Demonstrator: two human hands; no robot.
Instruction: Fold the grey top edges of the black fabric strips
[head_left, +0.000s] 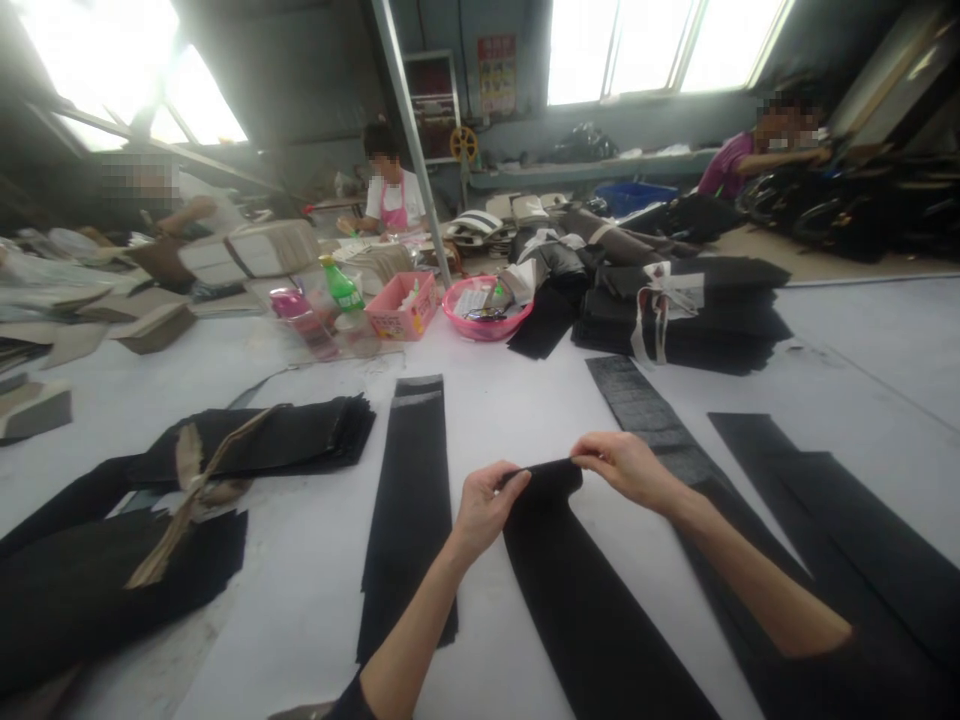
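Observation:
A long black fabric strip [592,600] runs from the near edge of the view up to my hands, its far end lifted off the white table [300,620]. My left hand [487,500] pinches the left corner of that end between thumb and fingers. At the right corner, my right hand [619,465] pinches the same edge, so the end is stretched between both hands. Left of it lies a stack of black strips [409,500]. To the right, another row of black strips [649,410] passes partly under my right forearm.
Tied black bundles lie at left [247,440] and at the back right [682,310]. A pink basin [487,325], a pink box [405,310] and a green bottle [341,285] stand beyond. More black pieces [840,510] lie at far right. Several people work in the background.

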